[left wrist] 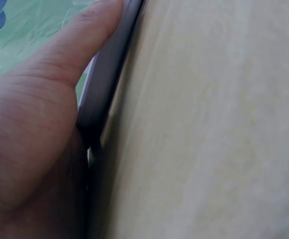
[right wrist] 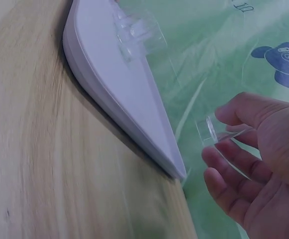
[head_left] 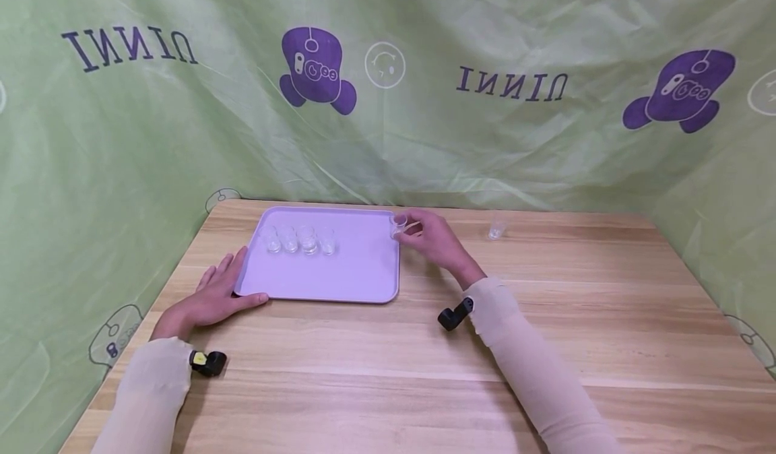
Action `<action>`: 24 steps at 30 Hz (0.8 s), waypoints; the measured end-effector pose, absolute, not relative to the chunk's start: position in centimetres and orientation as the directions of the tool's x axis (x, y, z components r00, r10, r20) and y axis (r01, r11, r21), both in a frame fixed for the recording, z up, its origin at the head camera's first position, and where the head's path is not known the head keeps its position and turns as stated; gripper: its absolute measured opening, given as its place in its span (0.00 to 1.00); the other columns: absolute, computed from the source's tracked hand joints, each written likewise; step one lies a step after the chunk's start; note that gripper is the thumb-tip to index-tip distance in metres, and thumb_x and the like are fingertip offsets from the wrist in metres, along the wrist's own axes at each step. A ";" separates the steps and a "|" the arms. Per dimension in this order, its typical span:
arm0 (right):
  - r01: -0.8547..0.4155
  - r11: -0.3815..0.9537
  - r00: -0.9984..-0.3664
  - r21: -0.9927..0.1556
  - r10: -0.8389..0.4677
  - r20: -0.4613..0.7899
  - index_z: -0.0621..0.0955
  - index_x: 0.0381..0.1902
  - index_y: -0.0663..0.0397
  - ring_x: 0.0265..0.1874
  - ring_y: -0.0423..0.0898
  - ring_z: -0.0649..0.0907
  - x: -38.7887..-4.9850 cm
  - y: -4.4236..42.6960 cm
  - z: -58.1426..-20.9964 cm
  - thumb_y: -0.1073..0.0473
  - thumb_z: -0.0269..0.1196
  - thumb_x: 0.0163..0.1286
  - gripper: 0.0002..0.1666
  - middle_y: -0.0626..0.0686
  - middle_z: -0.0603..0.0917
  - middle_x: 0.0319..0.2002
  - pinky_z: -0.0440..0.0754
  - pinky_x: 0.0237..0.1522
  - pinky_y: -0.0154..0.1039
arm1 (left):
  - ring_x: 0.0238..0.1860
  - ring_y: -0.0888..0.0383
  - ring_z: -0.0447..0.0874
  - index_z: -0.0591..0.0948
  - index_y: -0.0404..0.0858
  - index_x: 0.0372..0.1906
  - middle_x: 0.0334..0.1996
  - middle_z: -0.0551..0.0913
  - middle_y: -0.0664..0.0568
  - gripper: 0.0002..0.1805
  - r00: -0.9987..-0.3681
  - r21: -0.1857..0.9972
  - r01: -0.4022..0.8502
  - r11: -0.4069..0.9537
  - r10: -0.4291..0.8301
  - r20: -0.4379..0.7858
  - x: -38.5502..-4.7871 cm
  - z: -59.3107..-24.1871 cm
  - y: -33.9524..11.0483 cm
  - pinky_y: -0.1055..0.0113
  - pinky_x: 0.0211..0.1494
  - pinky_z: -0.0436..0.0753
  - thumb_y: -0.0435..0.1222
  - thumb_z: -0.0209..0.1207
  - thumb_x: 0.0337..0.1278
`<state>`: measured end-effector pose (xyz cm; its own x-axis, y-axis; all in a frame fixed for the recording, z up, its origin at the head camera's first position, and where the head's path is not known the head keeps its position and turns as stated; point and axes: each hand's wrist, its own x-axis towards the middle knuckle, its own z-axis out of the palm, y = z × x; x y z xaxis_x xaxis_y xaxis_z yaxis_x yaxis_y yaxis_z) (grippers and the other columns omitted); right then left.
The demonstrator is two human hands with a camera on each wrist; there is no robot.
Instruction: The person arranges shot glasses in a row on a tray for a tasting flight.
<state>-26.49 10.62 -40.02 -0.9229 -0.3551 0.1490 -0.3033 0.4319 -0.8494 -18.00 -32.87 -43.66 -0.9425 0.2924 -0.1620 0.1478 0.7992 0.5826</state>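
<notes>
My right hand (head_left: 432, 238) pinches a small clear shot glass (head_left: 398, 223) between thumb and fingers, above the right edge of a pale purple tray (head_left: 358, 272). In the right wrist view the same glass (right wrist: 206, 130) is tilted and held clear of the tray (right wrist: 129, 109). Several similar shot glasses (head_left: 310, 241) stand in a row on the tray's left half. With its thumb along the front rim and straight fingers by the left side, my left hand (head_left: 212, 299) touches the tray's near left corner. The left wrist view shows that thumb (left wrist: 79, 45) against the rim.
Another shot glass (head_left: 497, 230) stands on the wooden table (head_left: 376, 373), to the right of the right hand near the back edge. A green printed curtain (head_left: 412, 151) hangs behind the table and along both sides.
</notes>
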 end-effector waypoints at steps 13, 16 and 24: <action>-0.307 0.452 -0.914 -0.837 -0.385 0.128 0.85 0.56 0.59 0.46 0.49 0.85 -26.7 7.3 -40.4 0.64 0.71 0.69 0.18 0.53 0.86 0.50 0.85 0.47 0.40 | 0.79 0.33 0.24 0.32 0.33 0.82 0.81 0.35 0.30 0.64 -0.940 0.592 0.154 0.791 0.301 -0.158 -18.0 -43.5 -32.7 0.38 0.75 0.24 0.59 0.63 0.65; -0.303 0.456 -0.915 -0.837 -0.384 0.122 0.85 0.55 0.59 0.45 0.49 0.85 -26.8 6.7 -40.5 0.64 0.71 0.69 0.18 0.53 0.86 0.49 0.85 0.46 0.40 | 0.79 0.34 0.24 0.32 0.32 0.82 0.81 0.36 0.30 0.64 -0.941 0.588 0.161 0.792 0.304 -0.152 -18.0 -43.6 -32.8 0.39 0.75 0.24 0.59 0.63 0.65; -0.309 0.442 -0.901 -0.842 -0.420 0.111 0.86 0.54 0.59 0.45 0.50 0.86 -26.9 5.0 -41.0 0.65 0.71 0.68 0.17 0.55 0.85 0.51 0.84 0.46 0.37 | 0.79 0.34 0.23 0.31 0.33 0.81 0.80 0.35 0.30 0.65 -0.938 0.572 0.143 0.808 0.296 -0.183 -17.9 -43.6 -32.9 0.38 0.75 0.25 0.60 0.63 0.65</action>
<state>-26.92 4.96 -41.00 -0.9010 -0.4196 0.1105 -0.3090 0.4417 -0.8423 -17.92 -32.89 -43.58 -0.9375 0.2960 -0.1828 0.1434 0.8075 0.5721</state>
